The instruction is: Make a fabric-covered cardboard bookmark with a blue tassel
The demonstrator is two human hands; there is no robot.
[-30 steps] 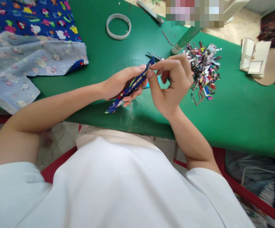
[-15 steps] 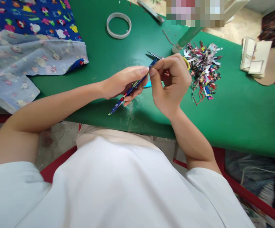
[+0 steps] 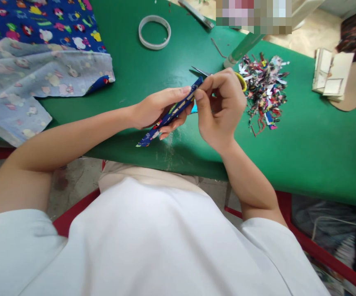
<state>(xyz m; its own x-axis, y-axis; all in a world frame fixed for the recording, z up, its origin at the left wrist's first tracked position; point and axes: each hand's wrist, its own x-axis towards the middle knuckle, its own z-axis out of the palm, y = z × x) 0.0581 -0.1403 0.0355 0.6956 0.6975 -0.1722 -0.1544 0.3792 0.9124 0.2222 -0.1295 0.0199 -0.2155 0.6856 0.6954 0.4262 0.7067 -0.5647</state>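
Observation:
My left hand (image 3: 161, 109) is closed around a narrow strip of blue printed fabric (image 3: 168, 117), which runs diagonally from below my palm up to my fingertips. My right hand (image 3: 221, 107) pinches the strip's upper end between thumb and fingers. A pair of scissors (image 3: 207, 74) with a yellow handle lies on the green table (image 3: 313, 139) just behind my right hand; only its blade tips and a bit of handle show.
A pile of small colourful scraps (image 3: 264, 92) lies right of my hands. Blue cartoon-print fabric (image 3: 39, 53) covers the table's left. A white ring (image 3: 155, 32) and a metal tool (image 3: 196, 14) lie further back. Cardboard pieces (image 3: 333, 74) sit at the far right.
The strip turned edge-on half a second ago and now shows its flat face again. Both hands stay in nearly the same place.

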